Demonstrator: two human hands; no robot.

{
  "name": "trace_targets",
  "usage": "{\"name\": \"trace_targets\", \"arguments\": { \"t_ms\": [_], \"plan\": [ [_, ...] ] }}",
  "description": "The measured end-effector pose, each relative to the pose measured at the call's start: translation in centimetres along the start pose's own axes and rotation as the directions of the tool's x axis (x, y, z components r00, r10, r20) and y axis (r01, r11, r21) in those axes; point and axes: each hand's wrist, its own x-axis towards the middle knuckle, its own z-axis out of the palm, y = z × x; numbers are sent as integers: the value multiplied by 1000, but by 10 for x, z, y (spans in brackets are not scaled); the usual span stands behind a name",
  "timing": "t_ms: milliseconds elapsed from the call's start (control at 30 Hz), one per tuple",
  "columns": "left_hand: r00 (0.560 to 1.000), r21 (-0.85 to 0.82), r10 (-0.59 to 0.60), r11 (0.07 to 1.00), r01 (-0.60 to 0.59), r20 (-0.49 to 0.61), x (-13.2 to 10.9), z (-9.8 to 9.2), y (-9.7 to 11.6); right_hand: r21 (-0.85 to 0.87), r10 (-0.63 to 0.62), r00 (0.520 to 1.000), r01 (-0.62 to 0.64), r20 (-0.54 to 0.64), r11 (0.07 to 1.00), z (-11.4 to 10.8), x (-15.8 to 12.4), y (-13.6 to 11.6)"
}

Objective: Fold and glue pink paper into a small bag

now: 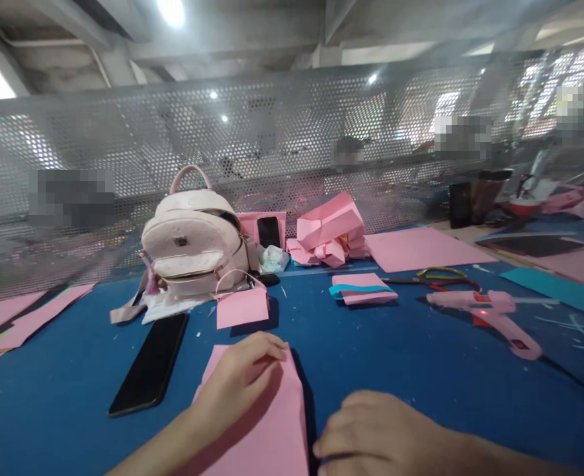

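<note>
Pink paper (274,426) under left hand (245,377): long axis forward.

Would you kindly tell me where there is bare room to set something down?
Mostly bare tabletop lies between the right hand, glue gun, blue-banded pink piece and the pink sheet under the left hand; another patch, between the flat phone and the pink strips at left. It is crowded at the back, from backpack to crumpled pink paper.
</note>
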Motion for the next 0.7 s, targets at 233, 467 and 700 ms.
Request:
{"name": "trace_targets", "arguments": {
  "t_ms": [233, 467, 700],
  "plan": [
    [963, 128, 120, 980, -154, 241, -9, 11, 13, 45, 171, 985, -170, -20, 984, -1, -8, 21],
    [868, 400, 328, 787, -469, 372, -17, 22, 25, 70, 278, 958, -274, -66, 959, 3, 1, 44],
    [735, 457, 571, 577, -677, 366, -23, 29, 31, 83, 243, 969, -238, -52, 968, 8, 31, 84]
  ]
}}
